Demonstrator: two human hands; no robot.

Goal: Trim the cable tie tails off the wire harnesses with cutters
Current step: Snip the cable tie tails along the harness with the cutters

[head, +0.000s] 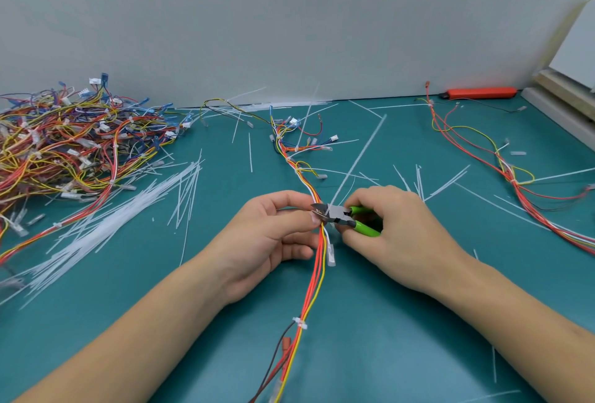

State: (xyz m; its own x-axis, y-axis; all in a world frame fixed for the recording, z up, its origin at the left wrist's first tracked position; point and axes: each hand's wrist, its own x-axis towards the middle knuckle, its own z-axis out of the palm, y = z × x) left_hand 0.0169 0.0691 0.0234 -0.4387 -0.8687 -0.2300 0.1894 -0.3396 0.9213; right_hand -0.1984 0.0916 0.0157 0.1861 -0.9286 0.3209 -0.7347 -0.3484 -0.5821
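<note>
The left hand (pixel 273 229) lay palm-in near the middle of the desk (pixel 402 322), its thumb and fingers curled round the wire harness (pixel 318 270) and pinching it just beside the cutter tips. The right hand (pixel 396 235) faced it from the other side, fingers wrapped round the green handles of the cutters (pixel 341 214), whose metal tips met the harness at a cable tie tail (pixel 360 158) that rose slanting up and away to the right. Both bare forearms reached in from the near edge, angled toward each other.

The held harness, red, orange, yellow and white wires, ran from the near edge up between the hands toward the far edge, where it fanned into small connectors. A trimmed tie (pixel 300 323) bound it lower down.

The desk was covered with a teal mat. Cut tails (pixel 106 225) lay strewn thickly toward the left edge, thinner elsewhere. A heap of harnesses (pixel 74 142) filled the far left corner. Another harness (pixel 515 177) trailed along the right side. A red tool (pixel 481 92) lay at the far edge against a pale grey wall (pixel 289 16).
</note>
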